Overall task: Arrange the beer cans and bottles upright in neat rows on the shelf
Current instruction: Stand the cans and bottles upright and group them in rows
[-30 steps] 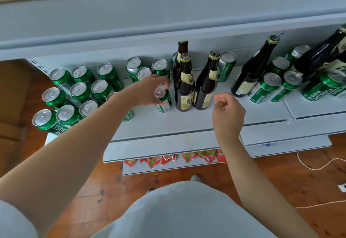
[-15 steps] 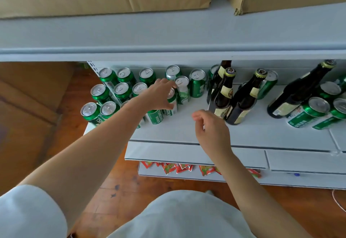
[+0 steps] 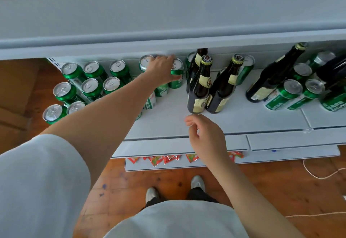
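Grey shelf, left hand gripping green can, right hand loosely curled, empty

Green beer cans with silver tops stand upright in rows at ten o'clock on the grey shelf. Three dark brown bottles with cream labels stand clustered at twelve. More cans and bottles crowd together at two o'clock.

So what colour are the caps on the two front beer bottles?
Gold, on both front beer bottles, clearest in the head view.
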